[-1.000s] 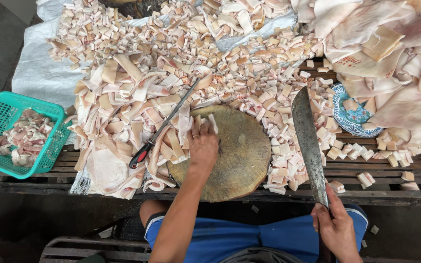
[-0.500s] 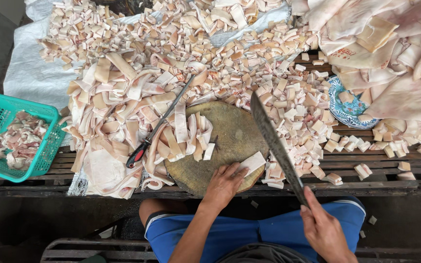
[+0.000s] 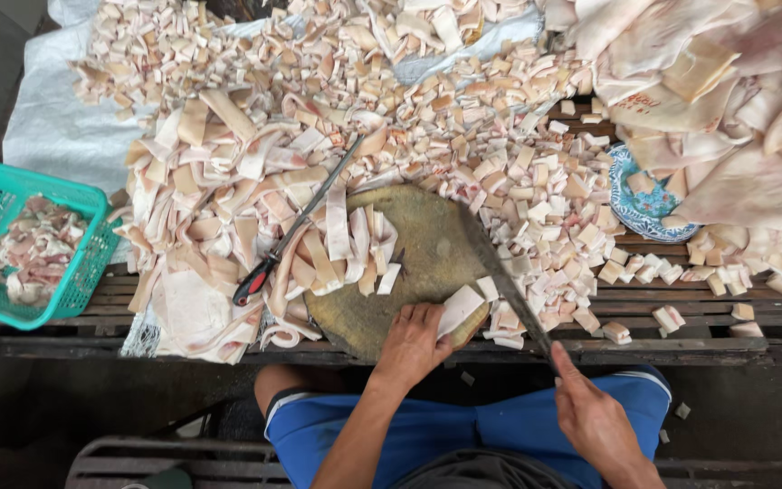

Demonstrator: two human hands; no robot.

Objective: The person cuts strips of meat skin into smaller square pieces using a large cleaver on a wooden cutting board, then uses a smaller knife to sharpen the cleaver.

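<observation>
The left hand (image 3: 412, 342) lies low in the middle of the frame on the near edge of the round wooden chopping block (image 3: 409, 263), fingers curled over a pale strip of pork skin (image 3: 460, 310) and pinning its end to the wood. The right hand (image 3: 590, 418), at the lower right, is closed around the handle of a long cleaver (image 3: 500, 276); its blade slants up and left across the block's right side, its edge just beside the held strip. More cut strips (image 3: 355, 240) lie fanned across the left half of the block. A sharpening steel with a red and black handle (image 3: 296, 226) rests diagonally on the strips left of the block. Small cut cubes of skin (image 3: 536, 172) cover the slatted bench (image 3: 681, 303) above and to the right. Large uncut sheets of skin (image 3: 735, 118) fill the upper right, with a blue patterned plate (image 3: 631, 204) below them. A green plastic basket (image 3: 74, 272) of trimmings sits at the left edge.
</observation>
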